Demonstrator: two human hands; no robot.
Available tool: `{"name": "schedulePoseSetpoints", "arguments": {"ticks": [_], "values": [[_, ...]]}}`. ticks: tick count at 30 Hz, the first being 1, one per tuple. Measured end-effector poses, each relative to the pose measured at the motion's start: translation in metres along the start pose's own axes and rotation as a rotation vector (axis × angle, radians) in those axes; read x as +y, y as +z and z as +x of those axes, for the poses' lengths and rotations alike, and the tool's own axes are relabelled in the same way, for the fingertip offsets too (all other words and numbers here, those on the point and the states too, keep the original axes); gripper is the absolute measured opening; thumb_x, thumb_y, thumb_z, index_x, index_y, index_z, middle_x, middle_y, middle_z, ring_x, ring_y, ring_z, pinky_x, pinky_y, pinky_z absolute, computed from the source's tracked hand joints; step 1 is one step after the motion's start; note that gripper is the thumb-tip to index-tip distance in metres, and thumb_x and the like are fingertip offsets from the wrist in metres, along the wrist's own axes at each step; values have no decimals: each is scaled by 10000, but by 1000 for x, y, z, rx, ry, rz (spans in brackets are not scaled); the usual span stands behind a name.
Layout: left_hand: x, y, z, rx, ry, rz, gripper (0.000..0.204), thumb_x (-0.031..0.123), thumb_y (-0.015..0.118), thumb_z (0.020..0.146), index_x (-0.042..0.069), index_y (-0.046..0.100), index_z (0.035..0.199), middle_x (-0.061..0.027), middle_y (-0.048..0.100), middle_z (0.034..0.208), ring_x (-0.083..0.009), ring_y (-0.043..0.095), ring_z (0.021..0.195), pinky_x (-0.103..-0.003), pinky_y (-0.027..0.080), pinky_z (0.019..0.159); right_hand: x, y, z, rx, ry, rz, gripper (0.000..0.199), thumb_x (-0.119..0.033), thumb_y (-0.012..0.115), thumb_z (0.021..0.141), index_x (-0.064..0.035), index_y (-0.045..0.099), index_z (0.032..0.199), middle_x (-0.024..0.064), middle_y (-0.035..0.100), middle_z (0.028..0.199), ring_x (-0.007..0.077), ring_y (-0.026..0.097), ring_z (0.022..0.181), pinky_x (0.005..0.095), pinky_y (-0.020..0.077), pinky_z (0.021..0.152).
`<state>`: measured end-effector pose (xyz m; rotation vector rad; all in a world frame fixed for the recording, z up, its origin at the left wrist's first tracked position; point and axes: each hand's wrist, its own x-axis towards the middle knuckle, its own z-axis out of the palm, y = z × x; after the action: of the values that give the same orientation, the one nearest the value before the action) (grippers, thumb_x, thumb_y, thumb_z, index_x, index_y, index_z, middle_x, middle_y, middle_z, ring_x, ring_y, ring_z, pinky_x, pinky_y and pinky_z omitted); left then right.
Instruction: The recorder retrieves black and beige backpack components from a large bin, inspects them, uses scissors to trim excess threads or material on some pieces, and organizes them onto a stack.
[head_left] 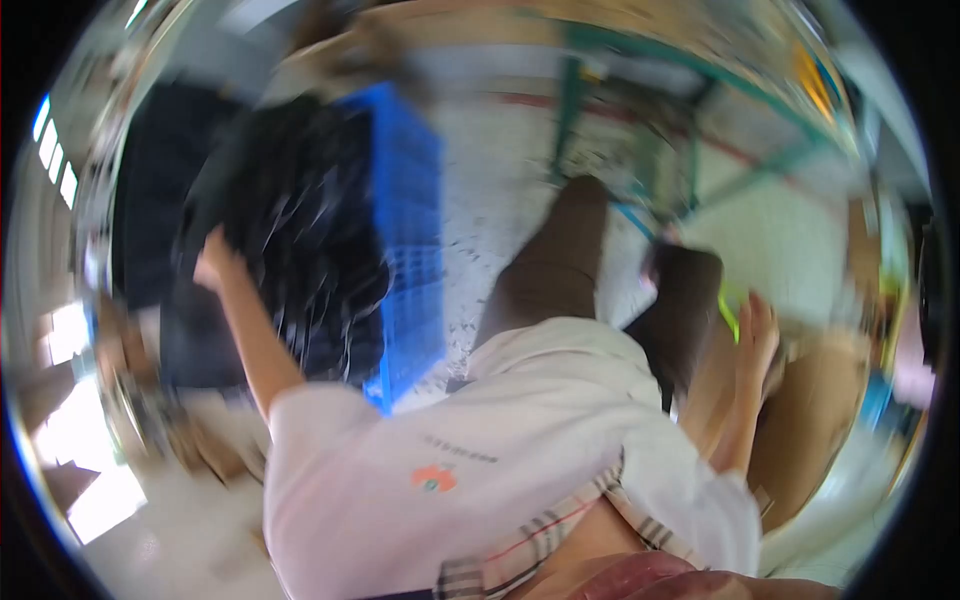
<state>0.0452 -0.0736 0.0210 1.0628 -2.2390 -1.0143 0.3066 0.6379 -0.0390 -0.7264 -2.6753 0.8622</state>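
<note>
Blue plastic lattice-sided crate [410, 250] sits on the pale speckled floor [480, 190], stuffed with a heap of dark, floppy fabric [300, 240]. Left hand [213, 262] rests on the near edge of that pile, but it's too blurry to say if it's pinching anything. The cloth looks soft and light, so grabbing a bunched fold should do. Right hand [757, 335] hovers with fingers spread flat, holding nothing, over a brown cardboard surface [810, 420].

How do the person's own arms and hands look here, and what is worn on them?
Both forearms are bare, no gloves or watch visible. The left hand and right hand are bare too. Short white sleeves cover the upper arms. The picture is blurred, so finer details cannot be told.
</note>
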Motion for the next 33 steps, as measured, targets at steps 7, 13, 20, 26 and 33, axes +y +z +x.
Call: {"name": "schedulePoseSetpoints", "arguments": {"ticks": [7, 13, 20, 26, 33], "values": [[21, 120, -276, -359, 1036, 514, 646, 186, 625, 696, -92, 294, 1176, -277, 374, 1137, -387, 414, 1007, -421, 328, 884, 129, -62, -75, 632, 520, -252, 195, -173, 561, 757, -16, 583, 870, 137, 587, 756, 231, 566, 657, 292, 447, 620], [18, 178, -400, -1289, 152, 277, 563, 243, 570, 778, -30, 315, 1200, -236, 372, 1139, -299, 439, 980, -340, 363, 834, 284, -76, -208, 288, 1494, 336, 216, -154, 535, 700, -30, 597, 865, 157, 601, 758, 272, 592, 708, 354, 476, 637], [21, 185, -407, -1155, 700, 601, 481, 254, 528, 802, -46, 380, 1147, -192, 435, 1073, -263, 458, 947, -322, 370, 815, 349, 25, -165, -398, 925, -280, 146, -109, 512, 683, -39, 588, 785, 178, 583, 834, 307, 568, 829, 412, 461, 704], [37, 181, -431, -1120, 709, 716, 429, 181, 501, 792, -71, 393, 1121, -185, 475, 1062, -247, 476, 933, -315, 367, 817, 395, 110, -92, -589, 280, -519, 180, -171, 509, 727, -42, 584, 828, 92, 549, 1001, 243, 470, 1019, 355, 382, 839], [45, 173, -443, -1169, 613, 727, 423, 175, 494, 790, -72, 396, 1119, -177, 488, 1070, -246, 480, 962, -313, 358, 838, 436, 108, -160, -827, 413, -812, 138, -169, 504, 708, -149, 640, 715, 31, 603, 745, 175, 544, 842, 395, 344, 854]]}}
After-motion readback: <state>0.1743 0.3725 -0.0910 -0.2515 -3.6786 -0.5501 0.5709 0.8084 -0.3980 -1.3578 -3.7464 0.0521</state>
